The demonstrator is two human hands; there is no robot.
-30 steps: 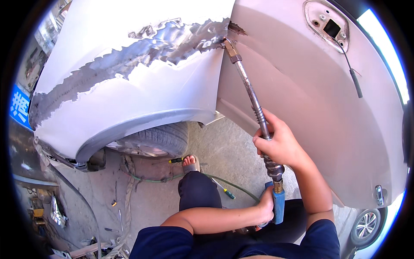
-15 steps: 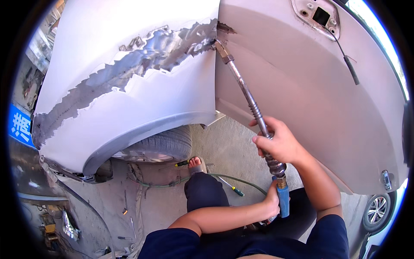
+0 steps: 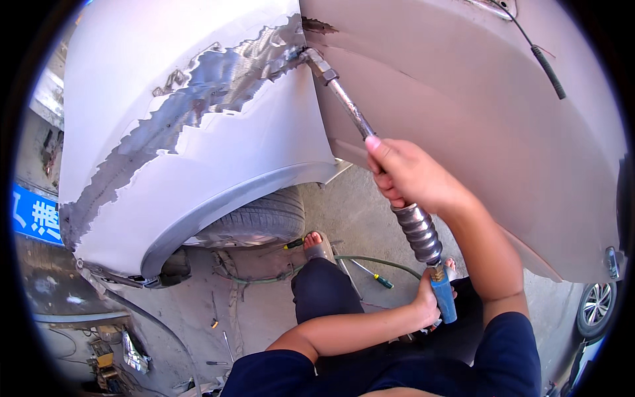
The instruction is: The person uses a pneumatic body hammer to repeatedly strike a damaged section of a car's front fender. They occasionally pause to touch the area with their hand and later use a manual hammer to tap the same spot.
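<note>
Pretty dusty grey concrete floor (image 3: pixel 344 205) tbh, with a green hose (image 3: pixel 380 261) snaking across, a green-and-yellow-handled screwdriver (image 3: pixel 375 274) near it, and a black-and-yellow handle (image 3: pixel 293 244) beside one foot (image 3: pixel 316 245).

Right hand (image 3: pixel 407 172) is covering a middle stretch of the dent puller (image 3: pixel 418 235). Blue handle (image 3: pixel 444 304) is concealing part of the left hand (image 3: pixel 427 298). Fender (image 3: pixel 264 145) is hiding the upper tire (image 3: pixel 264 215). Top edge is cutting off the mirror-mount plate (image 3: pixel 508 8); dark rim is cropping the blue sign (image 3: pixel 38 215). Contact at the puller's tip (image 3: pixel 308 55) is appearing too small to resolve.
</note>
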